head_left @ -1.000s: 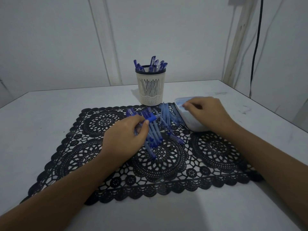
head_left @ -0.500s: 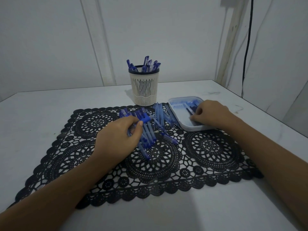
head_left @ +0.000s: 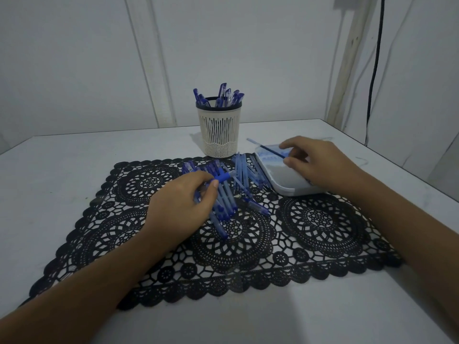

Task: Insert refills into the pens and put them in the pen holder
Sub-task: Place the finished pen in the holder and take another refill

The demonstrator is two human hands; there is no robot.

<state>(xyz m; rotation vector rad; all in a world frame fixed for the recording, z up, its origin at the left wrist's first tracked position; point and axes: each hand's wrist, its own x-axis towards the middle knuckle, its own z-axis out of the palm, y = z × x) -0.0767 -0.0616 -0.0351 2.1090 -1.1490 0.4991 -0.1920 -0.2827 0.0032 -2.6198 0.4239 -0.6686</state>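
Note:
A heap of blue pen bodies (head_left: 238,175) lies on the black lace mat (head_left: 323,219). My left hand (head_left: 183,207) rests on the heap's left side and pinches one blue pen (head_left: 222,178) between thumb and fingers. Over the white tray (head_left: 285,177) at the mat's right, my right hand (head_left: 320,165) pinches a thin refill (head_left: 268,150) that points up and left. The cream slotted pen holder (head_left: 219,130) stands behind the mat with several blue pens in it.
The grey table (head_left: 74,155) meets white walls at the back and right. A black cable (head_left: 373,70) hangs down the right wall. The table's right edge runs close to my right forearm.
My right hand has lifted a refill out of the tray, which now tilts under it. My left hand stays on the pen heap with the same pen.

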